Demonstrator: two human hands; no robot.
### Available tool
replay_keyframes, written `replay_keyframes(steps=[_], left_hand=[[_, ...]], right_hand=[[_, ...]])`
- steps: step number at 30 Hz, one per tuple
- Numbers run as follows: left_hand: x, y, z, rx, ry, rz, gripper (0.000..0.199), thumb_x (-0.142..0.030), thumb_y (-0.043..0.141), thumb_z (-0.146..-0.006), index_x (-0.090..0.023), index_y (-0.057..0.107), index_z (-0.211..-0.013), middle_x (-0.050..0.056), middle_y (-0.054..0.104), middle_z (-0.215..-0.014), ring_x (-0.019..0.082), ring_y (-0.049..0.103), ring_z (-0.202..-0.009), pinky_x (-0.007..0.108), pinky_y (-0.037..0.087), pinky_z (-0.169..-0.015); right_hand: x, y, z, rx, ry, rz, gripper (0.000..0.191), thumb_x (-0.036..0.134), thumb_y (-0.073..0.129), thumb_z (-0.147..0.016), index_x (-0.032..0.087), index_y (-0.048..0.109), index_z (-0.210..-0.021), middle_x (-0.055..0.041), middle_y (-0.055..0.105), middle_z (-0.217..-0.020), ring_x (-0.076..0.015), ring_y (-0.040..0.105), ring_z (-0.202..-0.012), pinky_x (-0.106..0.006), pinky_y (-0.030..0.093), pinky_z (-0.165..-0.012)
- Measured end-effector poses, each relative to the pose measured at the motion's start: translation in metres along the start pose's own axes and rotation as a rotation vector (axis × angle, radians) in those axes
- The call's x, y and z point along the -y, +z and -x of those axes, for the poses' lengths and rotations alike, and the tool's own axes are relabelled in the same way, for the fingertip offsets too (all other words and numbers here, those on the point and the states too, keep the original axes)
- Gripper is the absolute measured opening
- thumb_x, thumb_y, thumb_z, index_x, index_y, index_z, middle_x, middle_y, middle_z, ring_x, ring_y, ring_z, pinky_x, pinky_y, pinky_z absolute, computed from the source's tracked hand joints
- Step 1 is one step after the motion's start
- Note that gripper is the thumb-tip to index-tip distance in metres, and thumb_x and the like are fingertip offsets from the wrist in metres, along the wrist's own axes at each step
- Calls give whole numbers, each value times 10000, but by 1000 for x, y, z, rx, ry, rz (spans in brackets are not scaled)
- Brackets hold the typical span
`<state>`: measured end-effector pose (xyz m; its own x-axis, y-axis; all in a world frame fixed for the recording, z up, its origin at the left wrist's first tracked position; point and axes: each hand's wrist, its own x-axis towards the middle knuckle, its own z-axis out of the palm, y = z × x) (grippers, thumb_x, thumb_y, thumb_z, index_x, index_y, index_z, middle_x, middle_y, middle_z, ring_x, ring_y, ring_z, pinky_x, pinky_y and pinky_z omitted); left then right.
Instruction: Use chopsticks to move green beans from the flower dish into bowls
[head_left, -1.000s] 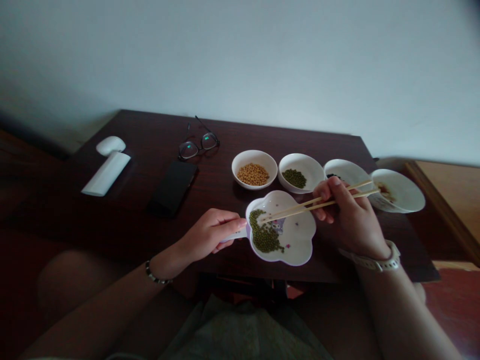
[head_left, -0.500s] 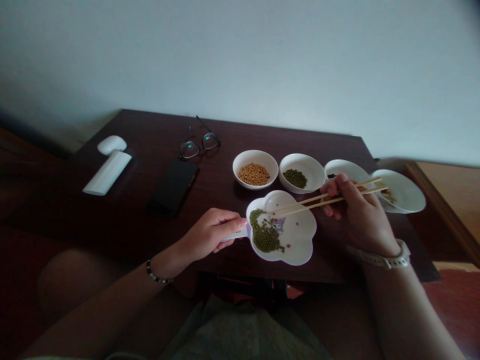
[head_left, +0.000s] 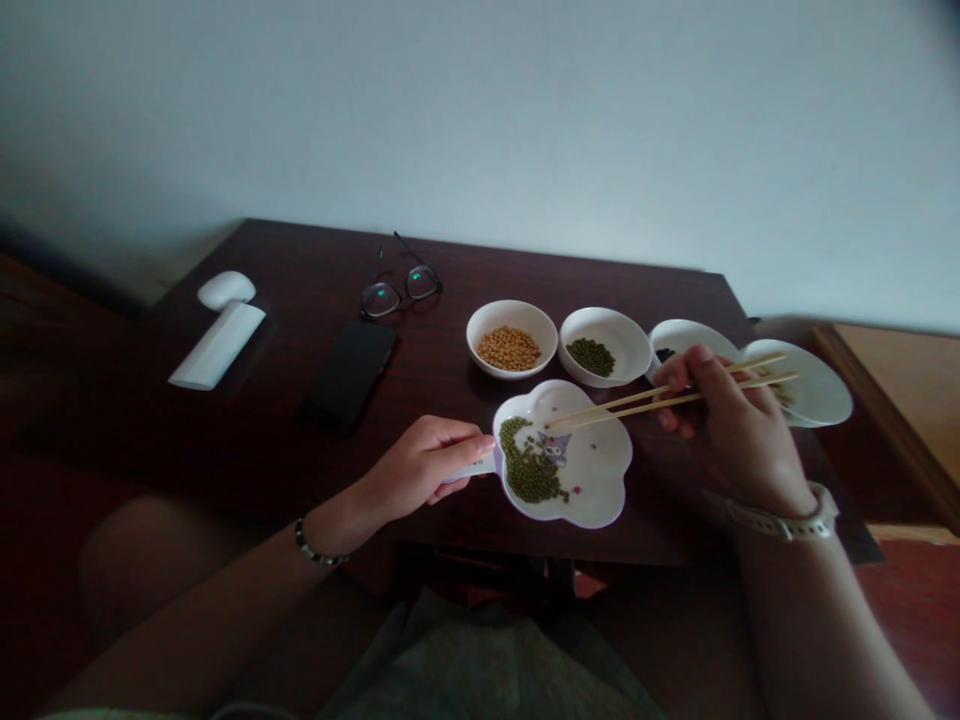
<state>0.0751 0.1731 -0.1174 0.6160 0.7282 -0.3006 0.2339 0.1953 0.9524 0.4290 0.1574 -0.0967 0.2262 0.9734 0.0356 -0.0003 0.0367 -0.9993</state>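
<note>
My left hand (head_left: 431, 462) grips the short handle of a white flower-shaped dish (head_left: 600, 480) with a cartoon print. Green mung beans (head_left: 534, 472) lie gathered in the dish's left half. My right hand (head_left: 731, 425) holds a pair of wooden chopsticks (head_left: 637, 402), their tips over the upper middle of the dish, near the edge of the beans. Whether a bean is pinched between the tips is too small to tell. Just behind the dish stands a white bowl (head_left: 630, 345) with more mung beans (head_left: 591, 357) in it.
A white bowl (head_left: 480, 325) of yellow soybeans (head_left: 510, 349) stands behind the dish. Two white bowls at right, one with dark contents (head_left: 686, 330), one with pale pieces (head_left: 825, 385), are partly hidden by my right hand. Eyeglasses (head_left: 401, 296), a black phone (head_left: 349, 375) and a white device (head_left: 217, 345) lie left.
My right hand has shifted slightly to the right, drawing the chopsticks along, and their tips have moved a little. My left hand and the dish have stayed in place.
</note>
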Motion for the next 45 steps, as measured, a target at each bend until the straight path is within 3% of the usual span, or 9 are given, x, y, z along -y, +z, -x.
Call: replay_keyframes(steps=[12,21,24,28,32,38,45], left_hand=[[-1,-1,3,-6,-15,-7,518,-564,648,-1141,-204,613,-770,-47,520,-523,91,409,-423,214,267,-432],[6,-5,5,1,-10,-3,497,-538,645,-1130,-205,607,-763,-52,514,-514,91,399,-417,215,260,-425],[6,-5,6,-1,-9,-11,499,-540,640,-1131,-204,607,-764,-53,515,-517,90,402,-420,212,265,-425],[3,-4,5,-2,-5,-13,500,-532,632,-1140,-204,599,-765,-54,519,-524,87,406,-424,211,272,-429],[-2,-2,3,-1,-9,-16,510,-533,637,-1140,-206,589,-752,-52,520,-529,88,413,-430,214,274,-433],[-6,1,1,-2,-12,-6,500,-541,639,-1138,-209,597,-767,-57,508,-514,89,399,-420,219,259,-434],[-6,3,2,-6,-22,-3,513,-560,657,-1128,-209,598,-758,-53,507,-519,93,404,-422,215,263,-428]], right_hand=[[6,6,1,-60,-31,-62,465,569,811,-1087,231,696,-790,-47,611,-744,-132,499,-533,-287,331,-410],[-7,-28,-20,-293,-371,-155,387,465,848,-1070,282,669,-779,-73,638,-772,-201,550,-588,-381,275,-437],[-8,-29,-21,-327,-362,-184,380,456,839,-1076,278,686,-777,-81,644,-789,-192,549,-587,-377,271,-433],[-2,-12,-11,-258,-208,-171,401,485,841,-1072,259,681,-782,-77,642,-814,-168,537,-570,-348,243,-410],[3,6,0,-71,-49,-98,444,547,816,-1082,233,703,-788,-58,630,-782,-135,490,-525,-324,261,-396],[-5,11,2,33,6,-78,470,624,764,-1108,252,709,-826,-33,630,-731,-151,521,-553,-280,377,-434],[-8,11,2,58,33,-76,500,660,726,-1125,243,681,-855,-7,621,-697,-126,504,-542,-246,413,-460]])
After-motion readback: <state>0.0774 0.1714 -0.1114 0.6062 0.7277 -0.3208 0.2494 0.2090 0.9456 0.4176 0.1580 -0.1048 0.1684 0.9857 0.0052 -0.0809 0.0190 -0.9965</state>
